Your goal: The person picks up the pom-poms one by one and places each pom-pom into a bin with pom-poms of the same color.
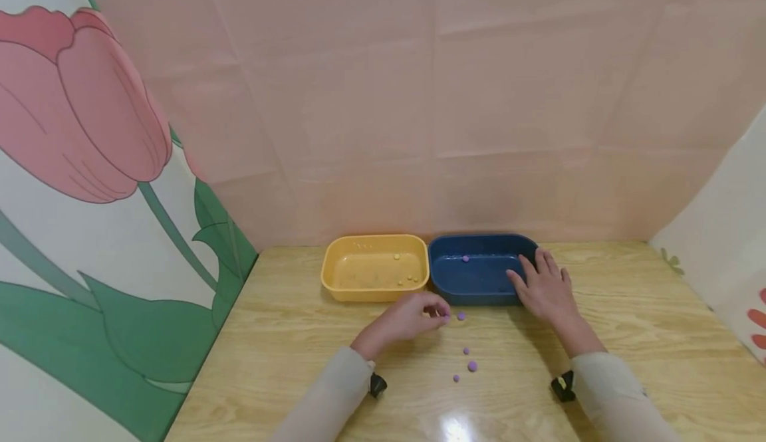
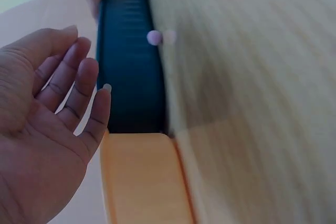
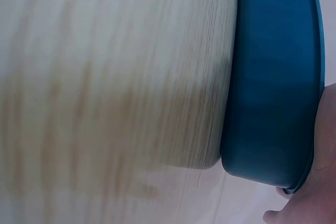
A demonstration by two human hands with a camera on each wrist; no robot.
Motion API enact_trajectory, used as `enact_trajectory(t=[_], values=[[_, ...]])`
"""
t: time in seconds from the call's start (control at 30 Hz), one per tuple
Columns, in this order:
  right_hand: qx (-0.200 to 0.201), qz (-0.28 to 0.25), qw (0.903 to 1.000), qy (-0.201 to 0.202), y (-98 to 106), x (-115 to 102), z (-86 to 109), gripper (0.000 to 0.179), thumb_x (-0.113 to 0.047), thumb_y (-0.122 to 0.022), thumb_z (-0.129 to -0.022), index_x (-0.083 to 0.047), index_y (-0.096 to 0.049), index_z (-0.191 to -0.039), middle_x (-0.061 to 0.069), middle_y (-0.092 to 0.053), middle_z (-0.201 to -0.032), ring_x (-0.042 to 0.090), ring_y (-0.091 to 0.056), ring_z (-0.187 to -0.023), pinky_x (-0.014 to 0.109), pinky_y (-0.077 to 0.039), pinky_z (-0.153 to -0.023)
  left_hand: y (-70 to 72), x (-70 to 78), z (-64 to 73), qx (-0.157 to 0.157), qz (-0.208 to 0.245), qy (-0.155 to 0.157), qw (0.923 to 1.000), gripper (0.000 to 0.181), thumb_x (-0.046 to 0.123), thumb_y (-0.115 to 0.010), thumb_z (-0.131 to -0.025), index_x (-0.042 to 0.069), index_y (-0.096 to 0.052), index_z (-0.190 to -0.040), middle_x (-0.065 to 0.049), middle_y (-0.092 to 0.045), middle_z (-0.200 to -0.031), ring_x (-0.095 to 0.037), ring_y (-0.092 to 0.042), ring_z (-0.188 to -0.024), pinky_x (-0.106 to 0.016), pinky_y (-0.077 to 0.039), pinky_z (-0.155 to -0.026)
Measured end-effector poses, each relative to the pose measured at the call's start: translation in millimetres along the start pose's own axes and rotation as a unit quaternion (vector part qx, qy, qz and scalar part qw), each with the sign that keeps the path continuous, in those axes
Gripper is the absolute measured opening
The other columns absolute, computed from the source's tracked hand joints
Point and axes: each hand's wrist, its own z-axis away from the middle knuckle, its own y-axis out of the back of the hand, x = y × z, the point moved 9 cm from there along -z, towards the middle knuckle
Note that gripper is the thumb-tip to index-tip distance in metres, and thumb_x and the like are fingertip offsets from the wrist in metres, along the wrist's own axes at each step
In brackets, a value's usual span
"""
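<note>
While right hand (image 1: 549,296) touches blue bin (image 1: 473,298), grip unclear, left hand (image 1: 410,316) apparently pinches purple bead (image 1: 447,318), lower centre: likely pickup; next calls for lifting binward.

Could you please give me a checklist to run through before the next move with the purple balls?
1. Blue tray upright, open side up: ok.
2. Right hand at the blue tray's right end: ok, fingers over the rim.
3. Left hand holding a ball: cannot tell; purple shows by its fingers in the head view, but the left wrist view shows none there.
4. Table cleared of purple balls: not ok; at least four loose purple balls lie in front of the blue tray.
5. Colors kept apart: ok as far as visible; small yellow pieces in the yellow tray, a purple ball in the blue one.
</note>
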Motion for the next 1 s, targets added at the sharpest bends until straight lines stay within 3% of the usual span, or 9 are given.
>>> enact_trajectory(t=[0.4, 0.67, 1.0], values=[[0.001, 0.002, 1.0000, 0.001, 0, 1, -0.8, 0.079, -0.058, -0.028, -0.107, 0.005, -0.032, -0.155, 0.038, -0.010, -0.161, 0.054, -0.007, -0.149, 0.077, -0.009, -0.110, 17.2, 7.9, -31.2, 0.022, 0.017, 0.003, 0.9996, 0.013, 0.022, -0.070, -0.098, 0.015, -0.075, -0.108, 0.014, -0.069, -0.095, -0.001, -0.058, -0.084, -0.016, -0.051, -0.077], [0.001, 0.007, 1.0000, 0.005, -2, 3, -3.0, 0.079, -0.057, -0.028, -0.108, 0.006, -0.029, -0.155, 0.039, -0.010, -0.160, 0.053, -0.005, -0.149, 0.075, -0.009, -0.112, 25.6, 5.4, -55.7, 0.048, -0.013, 0.017, 0.9986, 0.011, 0.026, -0.070, -0.098, 0.021, -0.074, -0.106, 0.015, -0.067, -0.092, -0.002, -0.058, -0.083, -0.016, -0.050, -0.075], [-0.005, 0.011, 0.9999, 0.006, 3, -3, -3.0, 0.078, -0.054, -0.030, -0.109, 0.009, -0.028, -0.155, 0.041, -0.011, -0.159, 0.054, -0.005, -0.149, 0.068, -0.010, -0.117, 32.5, 9.2, -84.3, 0.060, -0.054, 0.018, 0.9965, 0.016, 0.024, -0.071, -0.097, 0.013, -0.075, -0.108, 0.009, -0.070, -0.096, -0.004, -0.058, -0.083, -0.016, -0.047, -0.075]])
